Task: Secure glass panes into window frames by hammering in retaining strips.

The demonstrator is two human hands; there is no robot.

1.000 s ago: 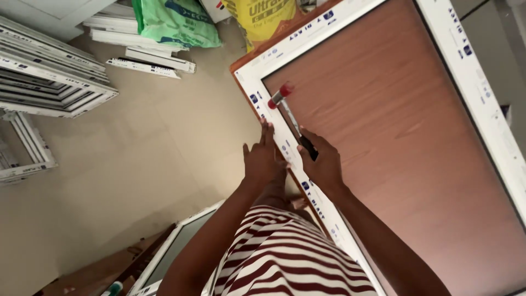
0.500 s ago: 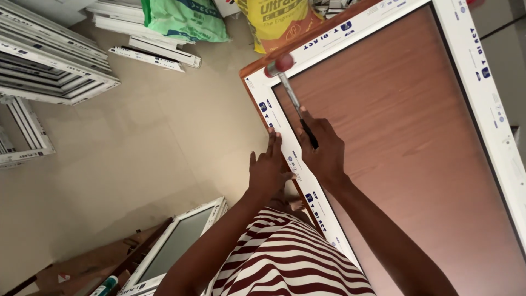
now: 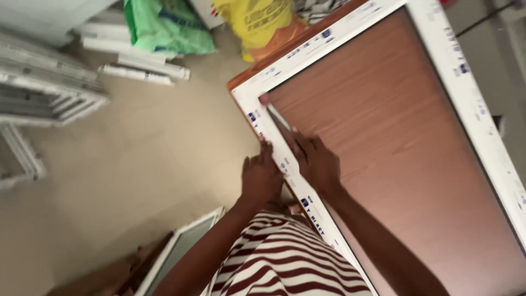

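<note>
At the far left we see stacked white plastic window frames (image 3: 44,93) on the beige floor (image 3: 137,181), with loose white profile strips (image 3: 142,71) beside them. Further along lie a green plastic sack (image 3: 164,27) and a yellow plastic sack (image 3: 263,24), both against the far edge of the brown wooden surface (image 3: 394,153). Near the bottom, a smaller white frame with a glass pane (image 3: 186,246) leans by our striped shirt (image 3: 285,257).

Our left hand (image 3: 262,176) lies flat on the outer edge of the large white plastic frame (image 3: 274,118) that rests on the surface, fingers together and pressing down, pinching nothing. Just beside it, our right hand (image 3: 315,161) sits on the inner side of the same rail, its grip closed around a slim tool with a pale shaft and a reddish tip (image 3: 276,115). The tool runs along the inner lip of the rail, its tip close to the near-left corner of the frame. The picture is blurred, so we cannot tell what kind of tool it is.

We judge that we are working the tool along the inside edge of this rail while the left hand steadies the frame. The next move calls for firm downward pressure from the left hand and the tool kept tight against the lip, since a slip could send the tip onto the wood.
</note>
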